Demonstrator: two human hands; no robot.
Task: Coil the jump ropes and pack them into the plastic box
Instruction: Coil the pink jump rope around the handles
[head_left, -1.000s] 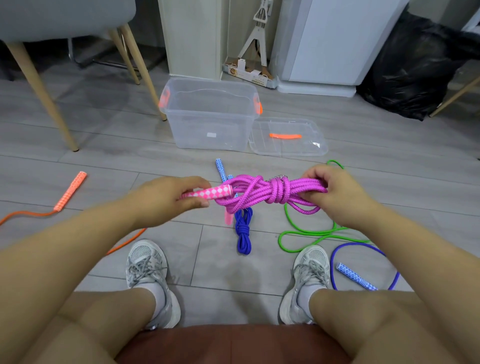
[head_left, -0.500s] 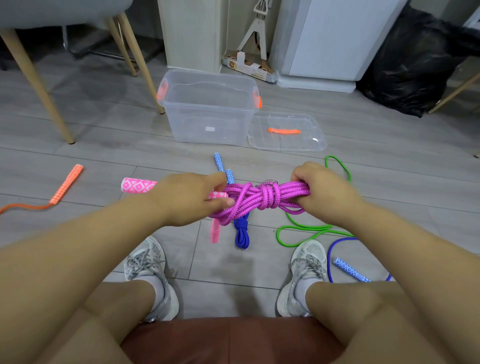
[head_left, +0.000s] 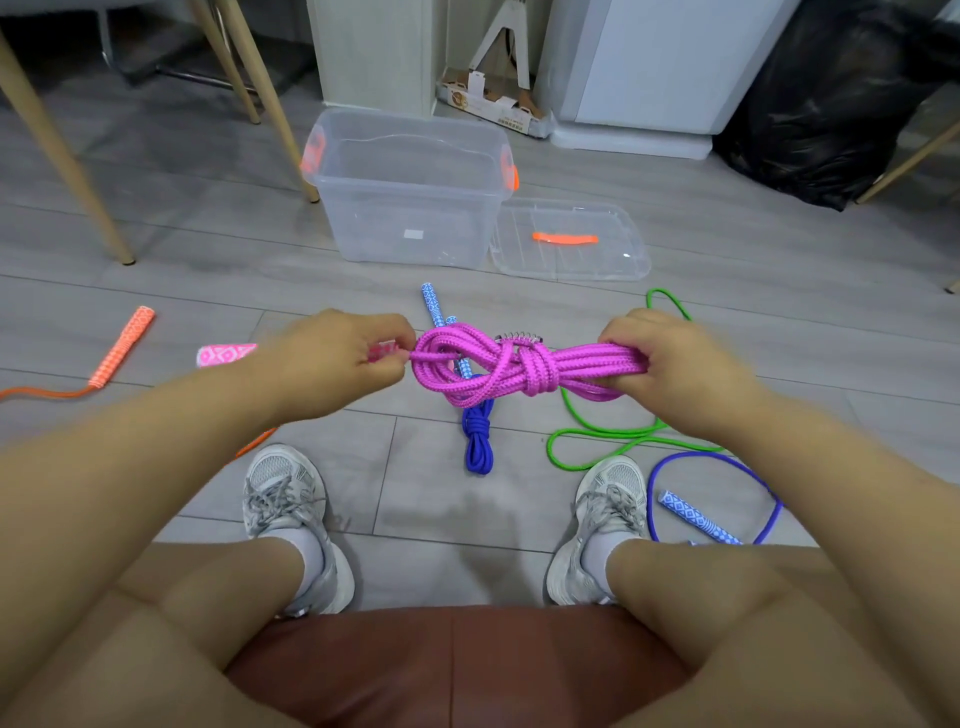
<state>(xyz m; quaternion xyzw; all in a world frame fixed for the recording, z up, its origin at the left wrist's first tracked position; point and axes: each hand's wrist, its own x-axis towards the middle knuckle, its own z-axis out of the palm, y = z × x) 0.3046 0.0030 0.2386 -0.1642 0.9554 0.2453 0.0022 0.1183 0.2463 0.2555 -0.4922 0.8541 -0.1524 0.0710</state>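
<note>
A coiled magenta jump rope (head_left: 511, 366) with a knot around its middle hangs between my hands above the floor. My right hand (head_left: 675, 364) grips the bundle's right end. My left hand (head_left: 332, 358) is closed around the rope's pink patterned handle (head_left: 226, 355), whose end sticks out to the left, and pinches the strand at the bundle's left end. The clear plastic box (head_left: 410, 187) with orange latches stands open and empty on the floor beyond. A coiled blue rope (head_left: 477, 434) lies below the magenta bundle.
The box's clear lid (head_left: 569, 241) lies flat to the right of the box. Loose on the floor are an orange rope (head_left: 122, 345) at left, a green rope (head_left: 602, 436) and a purple rope (head_left: 717, 499) at right. Chair legs (head_left: 67, 156) stand at far left. My shoes (head_left: 291, 514) rest below.
My left hand has slid left along the pink handle and pulled the strand outward. The knot has tightened around the bundle, and my hands are farther apart.
</note>
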